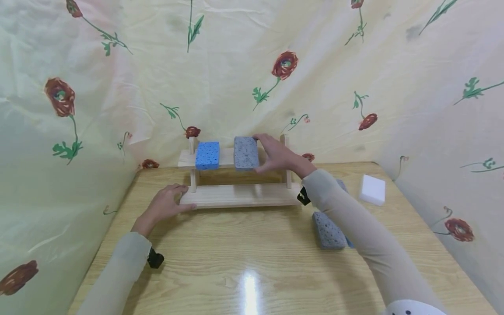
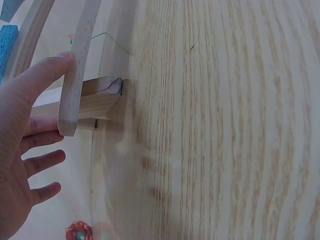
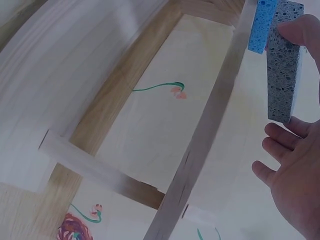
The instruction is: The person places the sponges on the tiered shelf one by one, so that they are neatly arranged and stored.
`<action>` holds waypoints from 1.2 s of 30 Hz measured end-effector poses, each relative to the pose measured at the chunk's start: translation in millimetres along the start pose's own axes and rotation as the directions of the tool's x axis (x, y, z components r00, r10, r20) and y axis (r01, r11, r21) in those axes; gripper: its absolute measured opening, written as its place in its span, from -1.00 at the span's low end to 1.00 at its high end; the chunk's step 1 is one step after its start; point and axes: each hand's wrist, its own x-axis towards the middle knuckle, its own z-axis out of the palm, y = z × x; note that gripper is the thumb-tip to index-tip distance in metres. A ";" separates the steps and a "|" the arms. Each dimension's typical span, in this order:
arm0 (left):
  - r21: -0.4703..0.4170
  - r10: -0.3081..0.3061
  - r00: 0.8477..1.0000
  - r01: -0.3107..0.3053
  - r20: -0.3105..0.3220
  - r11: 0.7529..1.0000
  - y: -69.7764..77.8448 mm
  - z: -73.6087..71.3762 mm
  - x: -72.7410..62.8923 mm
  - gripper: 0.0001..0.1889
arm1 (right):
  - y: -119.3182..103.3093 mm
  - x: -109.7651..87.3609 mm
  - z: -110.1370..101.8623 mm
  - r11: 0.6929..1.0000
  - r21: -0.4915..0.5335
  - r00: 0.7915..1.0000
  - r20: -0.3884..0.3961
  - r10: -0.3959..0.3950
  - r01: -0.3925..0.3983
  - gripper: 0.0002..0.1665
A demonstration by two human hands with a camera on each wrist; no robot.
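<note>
A two-tier wooden shelf rack (image 1: 244, 195) stands at the back of the table. My left hand (image 1: 164, 203) grips the left end of its lower board, with the thumb on the front edge and a finger behind, as the left wrist view shows. A blue sponge (image 1: 207, 155) is at the left of the upper board. To its right, my right hand (image 1: 277, 154) holds a grey speckled sponge (image 1: 246, 153) from its right side. In the right wrist view the thumb and a finger pinch this grey sponge (image 3: 284, 70) near the upper board.
On the right of the table (image 1: 236, 253) lies another grey sponge (image 1: 330, 232), with a blue edge (image 1: 350, 243) showing beside it. One more grey piece (image 1: 341, 185) is partly behind my right sleeve. Farther right sits a white block (image 1: 372, 190). Flowered cloth (image 1: 220, 87) hangs behind the table.
</note>
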 end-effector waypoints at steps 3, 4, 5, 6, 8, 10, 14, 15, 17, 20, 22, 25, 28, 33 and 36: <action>0.001 -0.004 1.000 0.004 0.001 1.000 0.8 0.1 0.7 -0.10 | 0.5 4.5 2.0 1.000 0.011 1.000 -0.003 -0.014 0.014 0.28; 0.001 -0.006 1.000 0.006 0.001 1.000 1.1 0.1 0.9 -0.10 | 0.4 5.8 2.6 1.000 0.015 1.000 -0.005 -0.018 0.018 0.27; -0.001 -0.007 1.000 0.007 0.002 1.000 1.3 0.0 0.9 -0.11 | 1.0 7.1 3.5 1.000 0.019 1.000 -0.007 -0.021 0.021 0.26; -0.003 -0.009 1.000 0.009 0.003 1.000 1.7 -0.1 0.9 -0.11 | 1.6 8.3 4.4 1.000 0.022 1.000 -0.008 -0.021 0.021 0.26; -0.009 -0.015 1.000 0.015 0.003 1.000 1.9 -0.5 0.8 -0.12 | 2.2 10.6 5.8 0.999 0.027 1.000 -0.010 -0.019 0.019 0.26; -0.008 -0.011 1.000 0.011 0.000 1.000 2.8 -0.7 0.2 -0.13 | 3.0 12.5 7.0 1.000 0.026 1.000 -0.010 -0.015 0.015 0.27; -0.010 -0.007 1.000 0.007 -0.004 1.000 3.0 -0.6 -0.1 -0.13 | 4.0 15.4 9.4 1.000 0.025 1.000 -0.012 -0.010 0.010 0.29; -0.010 -0.006 1.000 0.006 -0.005 1.000 2.8 -0.6 -0.2 -0.13 | 4.4 16.2 10.2 1.000 0.021 1.000 -0.013 -0.009 0.009 0.29; -0.013 -0.008 1.000 0.008 -0.006 1.000 2.5 -0.6 -0.4 -0.13 | 4.4 17.5 11.5 1.000 0.022 1.000 -0.015 -0.007 0.007 0.28; -0.012 -0.005 1.000 0.004 -0.010 1.000 2.6 -0.2 -0.9 -0.13 | 5.1 19.9 13.6 1.000 0.019 1.000 -0.017 0.000 0.001 0.29; -0.014 -0.004 1.000 0.003 -0.015 1.000 3.3 -0.1 -1.5 -0.12 | 4.7 21.3 14.9 0.999 0.031 1.000 -0.016 0.010 -0.009 0.29; -0.022 -0.008 1.000 0.007 -0.021 1.000 4.1 -0.3 -2.3 -0.13 | 5.2 23.4 16.7 0.999 0.046 1.000 -0.012 0.029 -0.028 0.29; -0.030 -0.013 1.000 0.012 -0.024 0.999 4.8 -0.6 -2.8 -0.14 | 4.8 25.0 17.8 0.998 0.053 0.999 -0.007 0.040 -0.040 0.29; -0.032 -0.014 1.000 0.013 -0.027 0.999 5.4 -0.6 -2.8 -0.15 | 3.2 27.1 18.9 0.997 0.058 0.999 -0.004 0.042 -0.042 0.27; -0.026 -0.010 1.000 0.009 -0.024 1.000 5.2 -0.7 -2.7 -0.15 | 1.9 28.1 20.0 0.997 0.057 0.999 -0.003 0.046 -0.046 0.25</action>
